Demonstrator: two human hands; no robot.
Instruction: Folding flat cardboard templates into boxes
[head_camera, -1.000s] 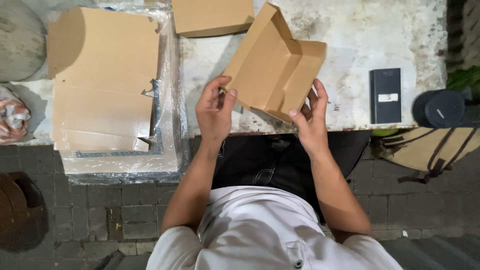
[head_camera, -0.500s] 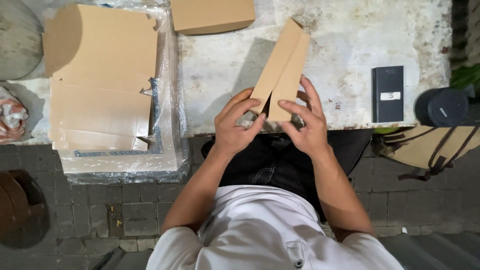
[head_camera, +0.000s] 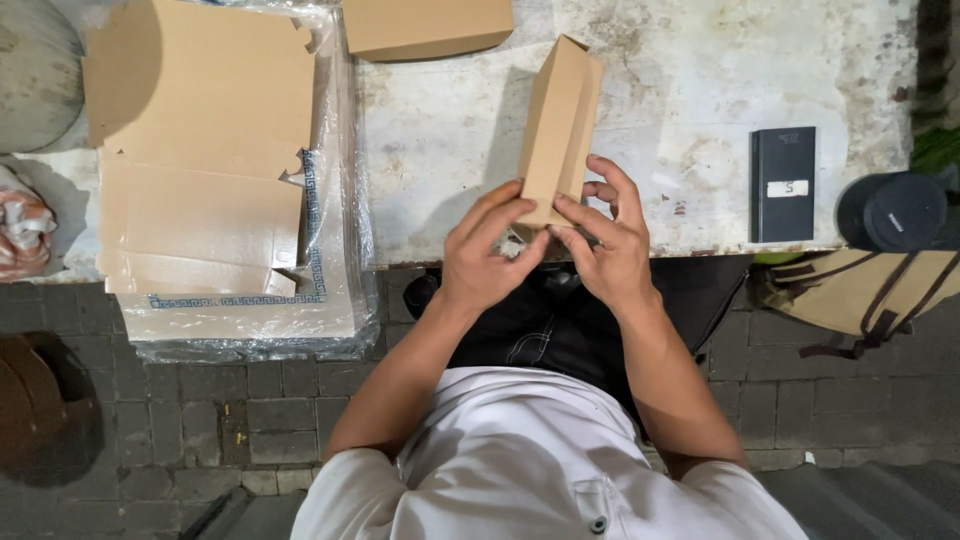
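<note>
One folded brown box (head_camera: 560, 125) is held up over the near edge of the table, gripped at its bottom end by the fingers of the left hand (head_camera: 487, 262) and the right hand (head_camera: 603, 245). One more brown box (head_camera: 425, 27) is seen at the far edge. One stack of flat cardboard (head_camera: 200, 150) is kept in clear plastic on the left. The white table (head_camera: 680, 90) is stained and worn. Grey bricks are laid below. One dark flat case (head_camera: 783, 183) with a small white label and one round black lid (head_camera: 893, 211) are placed at the right.

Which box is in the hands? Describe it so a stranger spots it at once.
Start at the worn white table. At its near edge, both hands hold a brown cardboard box folded nearly shut. Unlike the box at the far edge and the flat stack in plastic, it stands on end.
</note>
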